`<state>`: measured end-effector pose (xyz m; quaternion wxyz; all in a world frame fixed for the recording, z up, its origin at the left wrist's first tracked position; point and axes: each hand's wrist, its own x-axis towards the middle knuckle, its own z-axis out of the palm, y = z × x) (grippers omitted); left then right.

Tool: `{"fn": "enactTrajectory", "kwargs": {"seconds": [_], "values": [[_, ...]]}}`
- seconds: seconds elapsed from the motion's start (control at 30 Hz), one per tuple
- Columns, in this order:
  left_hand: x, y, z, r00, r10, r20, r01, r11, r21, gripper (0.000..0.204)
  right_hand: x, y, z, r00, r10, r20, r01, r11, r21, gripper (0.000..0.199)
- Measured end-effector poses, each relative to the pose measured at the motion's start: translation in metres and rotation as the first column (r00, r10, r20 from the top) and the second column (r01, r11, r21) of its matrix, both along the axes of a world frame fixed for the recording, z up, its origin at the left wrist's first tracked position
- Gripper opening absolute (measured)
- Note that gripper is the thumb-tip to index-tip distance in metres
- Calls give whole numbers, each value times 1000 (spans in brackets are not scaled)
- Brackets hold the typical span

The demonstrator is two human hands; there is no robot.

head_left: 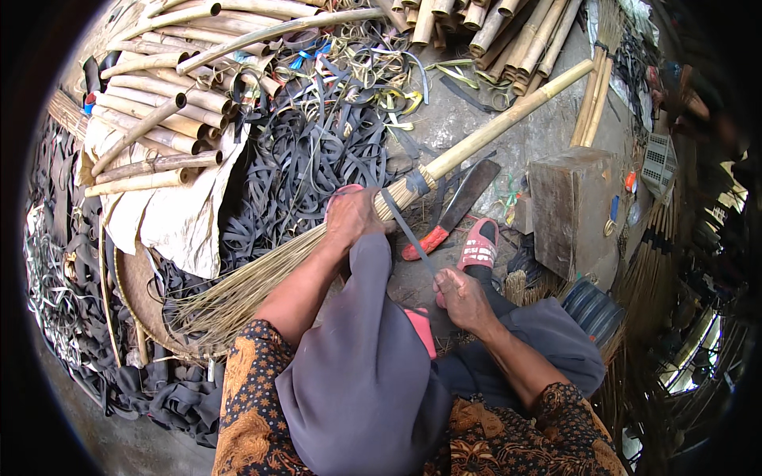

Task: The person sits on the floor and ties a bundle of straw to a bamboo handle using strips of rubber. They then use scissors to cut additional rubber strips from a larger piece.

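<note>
We clasp the broom [317, 238] with our left hand [353, 216] at its bound neck, bristles fanning over the floor [508, 143]; our right hand [460, 297] pulls the dark strap [406, 226] taut, fist closed.

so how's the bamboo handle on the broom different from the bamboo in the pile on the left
The broom handle is one long pole lying apart on the concrete; the pile is many shorter cut lengths stacked together. The handle is bound to a straw bundle, gripped there by the left hand; the pile's pieces are bare, resting partly on pale sacking. Both are tan, hollow bamboo.
</note>
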<state>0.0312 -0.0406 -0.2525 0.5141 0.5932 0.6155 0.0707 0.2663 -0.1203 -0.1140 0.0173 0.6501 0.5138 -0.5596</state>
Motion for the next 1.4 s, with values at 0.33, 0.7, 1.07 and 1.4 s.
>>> {"fn": "enactTrajectory", "kwargs": {"seconds": [0.33, 0.7, 1.07, 1.4], "values": [[-30, 25, 21, 551, 408, 728, 526, 508, -682, 59, -11, 45, -79, 904, -67, -423, 62, 998, -24, 30], [-29, 38, -36, 851, 9, 525, 212, 909, -359, 92, -25, 36, -95, 628, -701, -338, 485, 692, -535, 21], [32, -7, -21, 887, -217, -408, 280, 955, 102, 14, -66, 36, -112, 741, -632, -228, 616, 774, -145, 19], [-10, 38, -5, 856, -122, 502, 363, 834, -415, 60, -33, 31, -63, 621, -705, -342, 585, 708, -395, 21]]}}
